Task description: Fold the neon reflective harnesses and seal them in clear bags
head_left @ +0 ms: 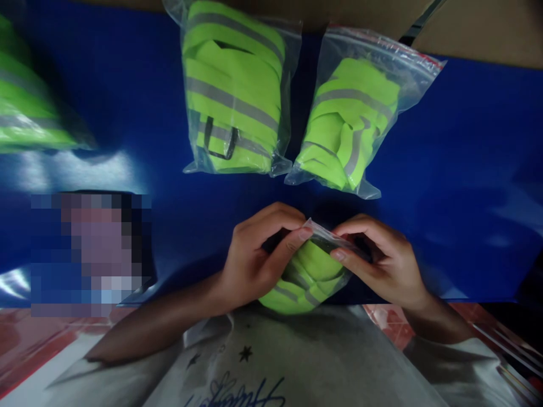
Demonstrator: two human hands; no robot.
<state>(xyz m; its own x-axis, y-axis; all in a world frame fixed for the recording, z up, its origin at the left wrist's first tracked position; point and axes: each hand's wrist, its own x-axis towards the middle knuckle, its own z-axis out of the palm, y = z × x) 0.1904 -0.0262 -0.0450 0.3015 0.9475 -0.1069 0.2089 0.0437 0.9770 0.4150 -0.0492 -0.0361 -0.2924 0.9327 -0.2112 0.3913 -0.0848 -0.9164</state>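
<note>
- Left hand (258, 260) and right hand (388, 263): fingers pinch the clear bag (314, 277) along its upper edge
- It lies at the near edge of the bench (462, 203); a slipped pinch could drop it
- Uneven pulling might tear its plastic

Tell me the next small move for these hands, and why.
Probably have the right hand press along the top edge of the clear bag while the left hand steadies its left end: both hands pinch that edge, and the green bundle lies inside. Whether the edge is sealed, I cannot tell.
</note>
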